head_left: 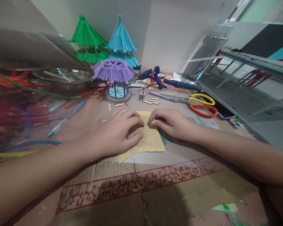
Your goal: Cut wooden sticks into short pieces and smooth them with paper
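A piece of yellow paper [150, 139] lies on a white sheet in front of me. My left hand [126, 130] rests on its left part, palm down, thumb and fingers apart. Over the paper's right edge, my right hand [167, 122] has thumb and forefinger pinched together; whatever is between them is too small to make out. Just beyond the hands lie several short pale sticks [155, 101]. A small pavilion model [115, 77] with a purple roof stands behind them.
Green [88, 37] and blue [122, 37] tiered models stand behind. A glue gun [153, 76], small snips [142, 93], scissors [200, 105] and a phone [223, 108] lie beyond my hands. At left are a pen [66, 121], a metal bowl [63, 81] and blurred pipe cleaners [35, 142].
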Demonstrator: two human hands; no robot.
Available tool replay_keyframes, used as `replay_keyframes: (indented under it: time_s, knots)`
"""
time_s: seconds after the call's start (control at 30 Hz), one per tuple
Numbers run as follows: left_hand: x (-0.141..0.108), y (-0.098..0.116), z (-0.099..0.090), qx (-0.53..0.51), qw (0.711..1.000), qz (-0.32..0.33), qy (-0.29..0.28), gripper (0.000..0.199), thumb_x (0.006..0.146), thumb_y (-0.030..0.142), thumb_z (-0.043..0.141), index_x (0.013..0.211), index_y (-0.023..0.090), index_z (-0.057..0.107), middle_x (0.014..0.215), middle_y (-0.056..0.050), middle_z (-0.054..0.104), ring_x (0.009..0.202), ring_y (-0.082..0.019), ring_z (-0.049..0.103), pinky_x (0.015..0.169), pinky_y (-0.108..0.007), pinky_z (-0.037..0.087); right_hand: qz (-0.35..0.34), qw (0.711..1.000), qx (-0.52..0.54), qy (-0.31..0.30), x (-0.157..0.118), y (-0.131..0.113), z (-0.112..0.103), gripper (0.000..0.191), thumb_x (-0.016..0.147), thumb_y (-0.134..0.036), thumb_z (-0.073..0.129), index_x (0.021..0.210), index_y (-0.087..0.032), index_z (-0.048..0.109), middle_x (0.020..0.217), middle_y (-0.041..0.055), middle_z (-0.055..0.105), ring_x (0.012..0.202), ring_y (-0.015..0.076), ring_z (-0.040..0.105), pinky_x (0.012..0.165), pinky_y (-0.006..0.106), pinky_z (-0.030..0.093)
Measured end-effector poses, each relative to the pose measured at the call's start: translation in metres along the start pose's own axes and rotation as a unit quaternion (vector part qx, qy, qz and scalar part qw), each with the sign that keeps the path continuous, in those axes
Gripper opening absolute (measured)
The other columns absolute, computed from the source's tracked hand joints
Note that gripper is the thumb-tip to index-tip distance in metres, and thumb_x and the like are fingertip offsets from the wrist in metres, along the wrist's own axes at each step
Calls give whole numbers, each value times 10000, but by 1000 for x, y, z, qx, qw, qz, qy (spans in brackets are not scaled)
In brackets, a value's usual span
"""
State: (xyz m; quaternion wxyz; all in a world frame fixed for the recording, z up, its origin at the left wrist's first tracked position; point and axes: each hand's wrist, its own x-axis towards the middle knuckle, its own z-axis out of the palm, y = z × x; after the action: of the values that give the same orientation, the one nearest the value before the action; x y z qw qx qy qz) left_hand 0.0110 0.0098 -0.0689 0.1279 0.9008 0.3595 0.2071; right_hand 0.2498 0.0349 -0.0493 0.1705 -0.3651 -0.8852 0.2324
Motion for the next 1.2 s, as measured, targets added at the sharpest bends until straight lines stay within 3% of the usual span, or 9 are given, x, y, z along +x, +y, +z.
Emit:
replay_keyframes:
  time_s: [0.43,0.63,0.8,1.0,1.13,1.2]
  knots:
    - [0,-2,2,6,1000,-3,-2,325,928,401,549,1149,188,655,1239,-112,623,1207,-312,542,1055,-521,421,-47,999,15,-5,-5,-5,1,211,1002,-241,498,941,-182,692,887,52,747,793,161,659,741,270,472]
    - [2,-4,4,16,1000,1,-7,330,932,408,543,1147,182,648,1239,-118,614,1206,-315,541,1049,-525,425,-175,982,-3,-65,-7,-10,6,227,1005,-211,498,883,-187,687,847,60,716,821,173,629,769,289,476]
    - [3,-3,4,31,999,-4,-18,324,915,387,556,1141,170,638,1230,-124,609,1217,-329,525,1062,-542,408,-131,988,-77,5,4,6,4,233,975,-182,487,873,-177,696,860,81,712,843,208,626,802,342,475]
    - [2,-2,4,30,999,-3,-17,308,911,361,552,1136,165,631,1236,-123,609,1209,-316,532,1057,-523,417,-189,981,-12,-50,-2,0,3,216,998,-186,490,901,-177,682,869,67,718,844,176,641,783,289,495]
    - [1,-2,4,36,999,-4,-13,307,913,358,559,1143,167,628,1232,-119,607,1215,-317,527,1060,-520,410,-154,985,-73,22,1,3,5,222,980,-169,483,862,-172,671,830,66,697,790,181,611,763,307,483]
    - [1,-3,4,33,999,-4,-10,305,915,359,556,1144,172,627,1232,-116,607,1210,-315,531,1049,-514,417,-167,985,-47,2,0,3,5,223,993,-175,482,875,-173,672,835,58,699,797,169,620,759,289,485]
